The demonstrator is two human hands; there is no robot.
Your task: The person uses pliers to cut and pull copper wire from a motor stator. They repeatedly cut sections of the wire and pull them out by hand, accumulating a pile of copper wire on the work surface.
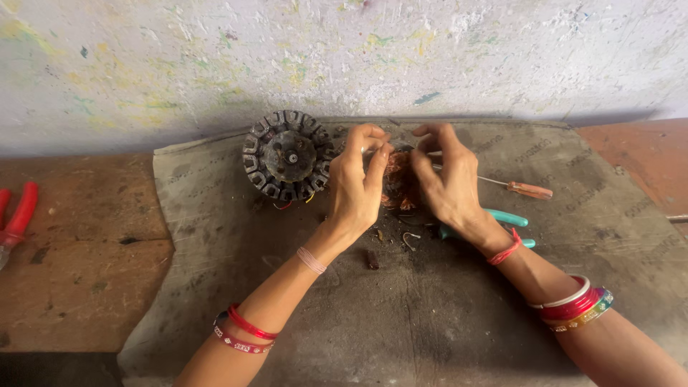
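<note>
Your left hand (356,183) and right hand (448,179) hover close together over a tangle of copper wire (398,174) on the grey cloth (215,236), fingers curled and pinching at its strands; the slotted round motor core (288,155) lies just left.

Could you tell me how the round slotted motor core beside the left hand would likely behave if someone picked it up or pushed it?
The motor core looks like solid dark metal, so probably heavy and stiff. Lying flat on the grey mat, it should slide rather than roll.
</note>
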